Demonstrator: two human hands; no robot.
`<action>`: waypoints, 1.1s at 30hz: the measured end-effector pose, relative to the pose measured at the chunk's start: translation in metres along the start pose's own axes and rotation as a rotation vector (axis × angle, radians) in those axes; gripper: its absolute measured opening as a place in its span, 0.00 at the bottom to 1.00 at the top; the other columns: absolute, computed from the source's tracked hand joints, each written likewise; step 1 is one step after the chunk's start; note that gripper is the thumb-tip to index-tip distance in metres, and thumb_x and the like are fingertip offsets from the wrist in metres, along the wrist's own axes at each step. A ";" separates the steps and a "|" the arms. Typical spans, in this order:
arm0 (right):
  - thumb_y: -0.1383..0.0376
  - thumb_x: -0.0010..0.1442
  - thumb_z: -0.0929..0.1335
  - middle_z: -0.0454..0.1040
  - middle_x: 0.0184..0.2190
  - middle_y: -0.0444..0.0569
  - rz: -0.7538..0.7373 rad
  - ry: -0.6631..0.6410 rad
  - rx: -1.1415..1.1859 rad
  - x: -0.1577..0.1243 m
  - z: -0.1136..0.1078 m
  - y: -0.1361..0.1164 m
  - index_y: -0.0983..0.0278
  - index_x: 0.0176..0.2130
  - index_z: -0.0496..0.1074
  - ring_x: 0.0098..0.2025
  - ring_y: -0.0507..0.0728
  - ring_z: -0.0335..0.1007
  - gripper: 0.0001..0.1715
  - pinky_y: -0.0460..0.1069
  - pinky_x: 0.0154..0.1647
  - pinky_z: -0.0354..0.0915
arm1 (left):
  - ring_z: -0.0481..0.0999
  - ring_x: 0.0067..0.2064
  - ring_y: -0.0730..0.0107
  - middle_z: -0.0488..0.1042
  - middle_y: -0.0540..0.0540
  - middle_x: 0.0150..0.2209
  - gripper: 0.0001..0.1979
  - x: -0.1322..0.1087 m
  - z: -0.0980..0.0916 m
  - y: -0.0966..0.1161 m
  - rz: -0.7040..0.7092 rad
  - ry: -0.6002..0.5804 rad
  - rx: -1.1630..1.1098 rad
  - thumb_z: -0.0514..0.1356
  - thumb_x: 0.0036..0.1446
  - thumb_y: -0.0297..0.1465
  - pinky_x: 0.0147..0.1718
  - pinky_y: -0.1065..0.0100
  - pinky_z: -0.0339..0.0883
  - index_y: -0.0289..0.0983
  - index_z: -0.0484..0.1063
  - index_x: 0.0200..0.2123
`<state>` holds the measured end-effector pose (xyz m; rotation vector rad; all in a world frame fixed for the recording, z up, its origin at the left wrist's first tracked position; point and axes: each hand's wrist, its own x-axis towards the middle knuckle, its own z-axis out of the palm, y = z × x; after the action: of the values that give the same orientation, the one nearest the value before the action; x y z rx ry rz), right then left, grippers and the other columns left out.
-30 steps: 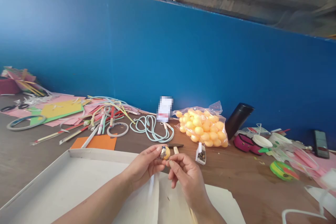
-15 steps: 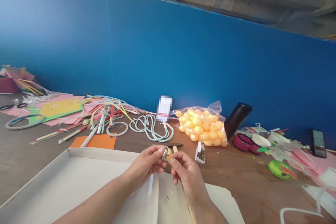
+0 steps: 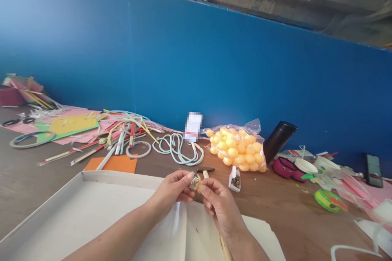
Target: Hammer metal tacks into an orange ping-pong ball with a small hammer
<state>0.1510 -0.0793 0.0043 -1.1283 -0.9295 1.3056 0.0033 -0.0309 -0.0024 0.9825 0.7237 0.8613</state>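
Observation:
Between my two hands is a small round yellow piece with shiny metal bits on its face [image 3: 194,181]. My left hand [image 3: 176,189] pinches it from the left with thumb and fingers. From the right, my right hand [image 3: 216,197] has its thumb and forefinger closed at the piece's edge. Just behind my hands lies a hammer [image 3: 206,173] with a dark head and pale handle, partly hidden. A small white box of little metal pieces [image 3: 235,181] stands to the right. Beyond it rests a clear bag of orange-yellow balls [image 3: 237,147].
A shallow white tray [image 3: 107,212] lies under my left forearm. Light blue cord [image 3: 179,149], paper sheets [image 3: 73,126] and tubes are at the back left. A black bottle [image 3: 279,140], green tape [image 3: 329,200] and a phone [image 3: 373,169] are on the right.
The yellow piece has turned slightly between my fingers, and the fingers of my right hand have curled in a little. The whole view has shifted slightly.

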 end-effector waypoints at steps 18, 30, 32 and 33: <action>0.61 0.50 0.73 0.58 0.19 0.36 0.107 -0.070 0.096 0.005 -0.008 0.004 0.65 0.29 0.68 0.16 0.42 0.42 0.12 0.41 0.15 0.37 | 0.72 0.27 0.74 0.71 0.50 0.26 0.18 -0.003 0.003 0.002 -0.029 0.053 0.062 0.60 0.49 0.45 0.28 0.70 0.69 0.34 0.69 0.31; 0.61 0.50 0.73 0.56 0.17 0.35 0.092 -0.045 0.082 0.003 -0.003 0.000 0.66 0.28 0.68 0.17 0.43 0.41 0.12 0.41 0.15 0.38 | 0.73 0.27 0.73 0.71 0.50 0.24 0.18 -0.001 0.002 0.001 -0.028 0.069 0.063 0.61 0.47 0.45 0.28 0.70 0.69 0.35 0.69 0.31; 0.61 0.50 0.73 0.56 0.16 0.35 0.088 -0.042 0.077 0.003 -0.002 0.000 0.66 0.28 0.68 0.17 0.43 0.41 0.12 0.41 0.15 0.37 | 0.73 0.27 0.73 0.71 0.50 0.24 0.18 -0.002 0.003 0.003 -0.037 0.061 0.064 0.62 0.47 0.45 0.29 0.69 0.69 0.35 0.69 0.31; 0.61 0.50 0.72 0.56 0.16 0.35 0.086 -0.040 0.074 0.003 -0.002 0.000 0.65 0.28 0.68 0.17 0.43 0.41 0.12 0.41 0.15 0.37 | 0.73 0.27 0.73 0.71 0.50 0.24 0.18 -0.002 0.003 0.004 -0.042 0.059 0.064 0.62 0.47 0.45 0.29 0.69 0.69 0.34 0.69 0.30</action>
<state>0.1532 -0.0767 0.0036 -1.0983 -0.8632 1.4257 0.0040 -0.0328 0.0027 0.9990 0.8243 0.8377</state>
